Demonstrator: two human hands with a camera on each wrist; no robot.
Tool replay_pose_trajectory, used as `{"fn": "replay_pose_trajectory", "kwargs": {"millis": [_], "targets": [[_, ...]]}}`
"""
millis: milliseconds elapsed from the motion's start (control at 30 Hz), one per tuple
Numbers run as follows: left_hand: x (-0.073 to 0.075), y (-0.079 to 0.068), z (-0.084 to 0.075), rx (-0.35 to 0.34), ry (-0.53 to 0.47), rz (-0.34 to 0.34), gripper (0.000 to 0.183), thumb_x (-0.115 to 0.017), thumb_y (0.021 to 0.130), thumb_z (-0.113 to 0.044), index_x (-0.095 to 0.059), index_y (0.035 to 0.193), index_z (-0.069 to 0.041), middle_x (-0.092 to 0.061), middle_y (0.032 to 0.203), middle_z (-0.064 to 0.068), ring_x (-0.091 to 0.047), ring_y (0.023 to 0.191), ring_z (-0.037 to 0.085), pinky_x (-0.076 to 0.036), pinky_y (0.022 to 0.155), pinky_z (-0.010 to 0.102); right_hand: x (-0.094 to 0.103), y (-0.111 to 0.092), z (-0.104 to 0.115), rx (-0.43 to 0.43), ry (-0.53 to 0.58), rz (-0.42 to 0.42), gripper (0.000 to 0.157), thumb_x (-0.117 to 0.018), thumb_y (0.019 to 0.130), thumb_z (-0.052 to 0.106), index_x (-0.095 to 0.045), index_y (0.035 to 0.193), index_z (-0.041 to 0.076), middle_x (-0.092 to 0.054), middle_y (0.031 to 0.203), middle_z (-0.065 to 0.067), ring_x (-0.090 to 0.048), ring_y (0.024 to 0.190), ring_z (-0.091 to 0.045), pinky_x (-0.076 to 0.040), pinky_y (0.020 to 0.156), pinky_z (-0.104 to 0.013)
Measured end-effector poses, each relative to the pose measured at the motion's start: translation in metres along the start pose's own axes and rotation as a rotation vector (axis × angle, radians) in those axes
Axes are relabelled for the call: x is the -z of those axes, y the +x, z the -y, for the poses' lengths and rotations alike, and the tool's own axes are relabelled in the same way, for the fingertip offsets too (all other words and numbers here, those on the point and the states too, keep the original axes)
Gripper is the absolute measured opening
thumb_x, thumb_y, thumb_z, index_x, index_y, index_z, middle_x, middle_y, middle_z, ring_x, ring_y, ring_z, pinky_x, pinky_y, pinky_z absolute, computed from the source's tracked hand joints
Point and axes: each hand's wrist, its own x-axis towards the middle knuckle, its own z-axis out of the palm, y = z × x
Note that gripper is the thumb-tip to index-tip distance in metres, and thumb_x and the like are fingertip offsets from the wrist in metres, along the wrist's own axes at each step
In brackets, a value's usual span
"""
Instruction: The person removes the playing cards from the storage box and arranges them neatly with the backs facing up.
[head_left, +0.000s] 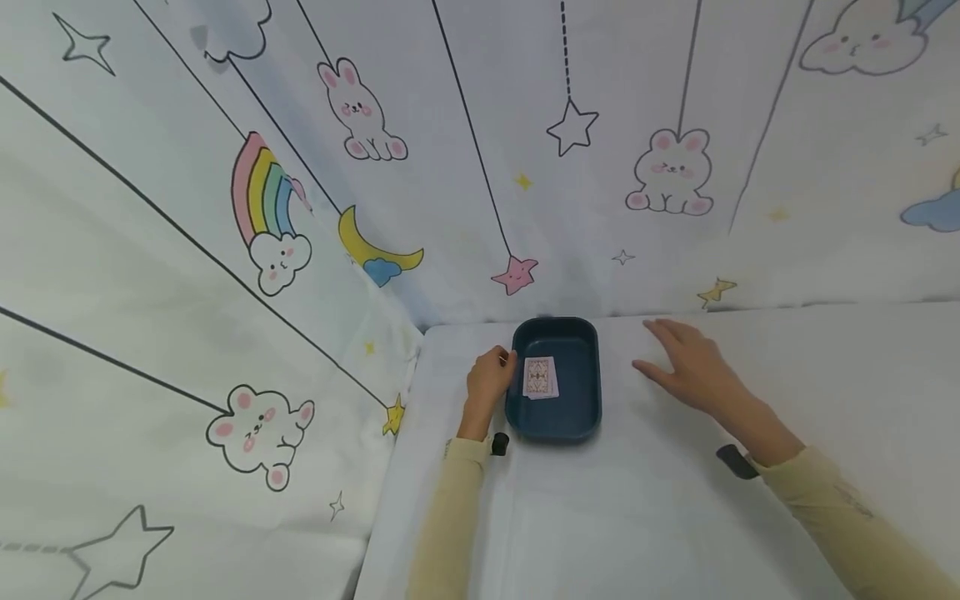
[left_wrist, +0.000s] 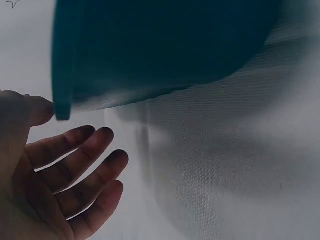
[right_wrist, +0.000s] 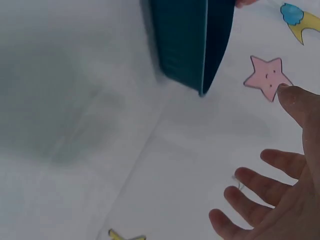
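A dark blue-green rectangular tray with rounded corners sits on the white table. Inside it, toward its left side, a small pile of playing cards lies with a brown patterned back showing. My left hand is at the tray's left edge. In the left wrist view its thumb meets the tray's rim, while the loosely bent fingers stay apart from the tray. To the right of the tray, my right hand is spread and holds nothing. The right wrist view shows its separated fingers.
Behind the table hangs a white cloth printed with rabbits, stars and clouds, and the tray stands close to it. Another printed cloth hangs at the left. Dark bands are on both wrists.
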Motion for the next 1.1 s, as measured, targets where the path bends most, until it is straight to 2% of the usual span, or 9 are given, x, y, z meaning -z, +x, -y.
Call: {"fn": "replay_pose_trajectory", "kwargs": {"millis": [133,267,500,633,733,900,1100], "targets": [[-0.003,0.006,-0.001,-0.001,0.011,0.007,0.033,-0.054,0.102,-0.038,-0.069,0.093,-0.01,-0.07,0.083,0.005,-0.059,0.063,0.016,-0.043,0.054,0.031,-0.018,0.031,0.027,0.032,0.012,0.07,0.07,-0.067,0.095,0.041,-0.042,0.148,0.003,-0.047,0.146,-0.027,-0.044,0.134,-0.046,-0.036,0.107,-0.066],[-0.006,0.008,-0.001,-0.013,0.001,0.011,0.033,-0.054,0.103,-0.036,-0.065,0.083,-0.012,-0.064,0.071,0.003,-0.052,0.056,0.015,-0.036,0.049,0.029,-0.035,0.057,0.047,0.082,0.024,0.125,0.07,-0.068,0.095,0.041,-0.044,0.147,0.003,-0.05,0.144,-0.026,-0.048,0.132,-0.045,-0.039,0.107,-0.062],[-0.006,0.009,-0.002,-0.001,0.0,0.009,0.031,-0.055,0.102,-0.035,-0.064,0.082,-0.013,-0.064,0.072,0.002,-0.051,0.055,0.014,-0.036,0.049,0.028,-0.066,0.091,0.073,0.145,-0.002,0.24,0.069,-0.07,0.093,0.04,-0.048,0.144,-0.001,-0.054,0.141,-0.026,-0.053,0.129,-0.044,-0.043,0.105,-0.059],[-0.006,0.011,-0.002,0.001,-0.005,0.004,0.032,-0.054,0.103,-0.035,-0.063,0.081,-0.013,-0.063,0.071,0.003,-0.051,0.056,0.015,-0.036,0.05,0.029,-0.082,0.108,0.083,0.125,-0.044,0.349,0.071,-0.071,0.092,0.041,-0.047,0.145,0.0,-0.055,0.14,-0.026,-0.053,0.128,-0.045,-0.043,0.105,-0.06],[-0.005,0.014,-0.003,-0.005,-0.013,-0.001,0.032,-0.053,0.103,-0.034,-0.062,0.081,-0.013,-0.061,0.07,0.003,-0.051,0.055,0.016,-0.035,0.049,0.029,-0.09,0.121,0.087,0.068,-0.057,0.459,0.074,-0.072,0.092,0.041,-0.043,0.147,0.0,-0.052,0.143,-0.027,-0.05,0.13,-0.048,-0.041,0.106,-0.062],[-0.004,0.014,-0.003,-0.007,-0.022,0.004,0.032,-0.053,0.103,-0.034,-0.061,0.081,-0.013,-0.061,0.071,0.003,-0.05,0.057,0.015,-0.035,0.05,0.028,-0.104,0.129,0.091,0.019,-0.088,0.571,0.082,-0.076,0.089,0.04,-0.038,0.15,-0.002,-0.043,0.149,-0.03,-0.043,0.135,-0.05,-0.037,0.11,-0.06],[-0.004,0.009,-0.003,0.002,-0.026,0.014,0.032,-0.054,0.103,-0.033,-0.061,0.08,-0.013,-0.059,0.069,0.002,-0.048,0.056,0.015,-0.034,0.05,0.028,-0.123,0.127,0.104,0.043,-0.175,0.592,0.088,-0.08,0.084,0.043,-0.04,0.148,-0.003,-0.04,0.148,-0.031,-0.042,0.135,-0.049,-0.039,0.11,-0.058]]}}
